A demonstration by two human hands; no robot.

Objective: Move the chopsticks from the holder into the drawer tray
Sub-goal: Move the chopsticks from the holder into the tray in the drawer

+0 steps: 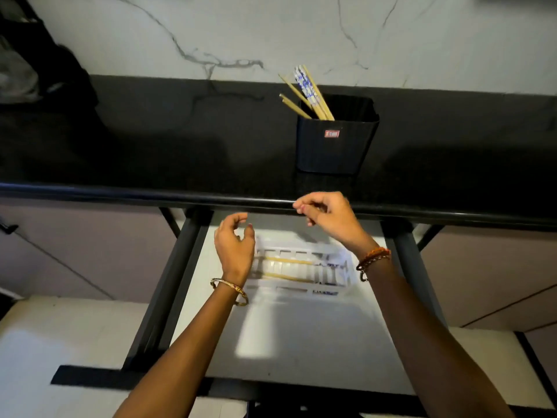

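A black square holder (336,137) stands on the dark counter, with several wooden and blue-patterned chopsticks (307,93) leaning out of it to the left. Below the counter edge a drawer (286,342) is pulled out. Inside it sits a white slotted tray (301,271) with two wooden chopsticks (286,260) lying across it. My left hand (233,244) hovers over the tray's left end, fingers loosely curled, holding nothing. My right hand (327,215) is higher, at the counter's front edge, its fingers loosely curled and nothing visible in them.
The black counter (180,140) runs the full width, backed by a white marble wall (211,31). Dark objects sit at the far left (36,70). Black drawer rails (180,267) flank the drawer, and its front panel (211,384) is near me. Cabinet fronts lie to both sides.
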